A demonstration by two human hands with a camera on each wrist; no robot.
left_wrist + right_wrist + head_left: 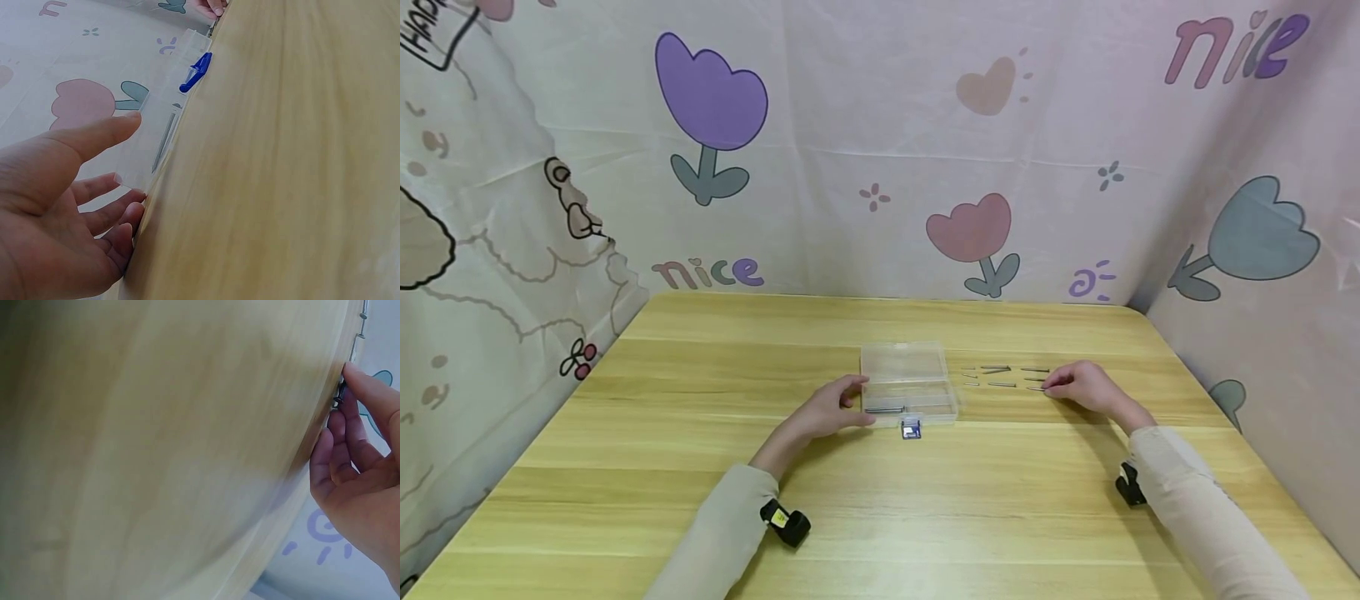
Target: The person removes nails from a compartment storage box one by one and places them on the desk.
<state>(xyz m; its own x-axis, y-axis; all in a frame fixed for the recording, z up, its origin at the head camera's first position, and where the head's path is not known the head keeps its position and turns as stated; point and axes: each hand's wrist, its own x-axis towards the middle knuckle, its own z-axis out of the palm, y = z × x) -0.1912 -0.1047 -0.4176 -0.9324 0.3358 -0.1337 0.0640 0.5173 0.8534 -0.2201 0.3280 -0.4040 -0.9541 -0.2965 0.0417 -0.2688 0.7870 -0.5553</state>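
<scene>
At frame centre, your left hand (829, 410) rests relaxed fingers against the clear plastic compartment box (908, 383), steadying it, while right of it your right hand (1086, 387) pinches one thin metal screw (1036, 387) from the loose rows.

Beige long sleeves, bare hands.
Small black camera strapped under each wrist, left one (786, 522) with a yellow mark, right one (1129, 484) plain.

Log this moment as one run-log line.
left hand: rests against clear box | right hand: pinches screw | loose screws: on table
</scene>
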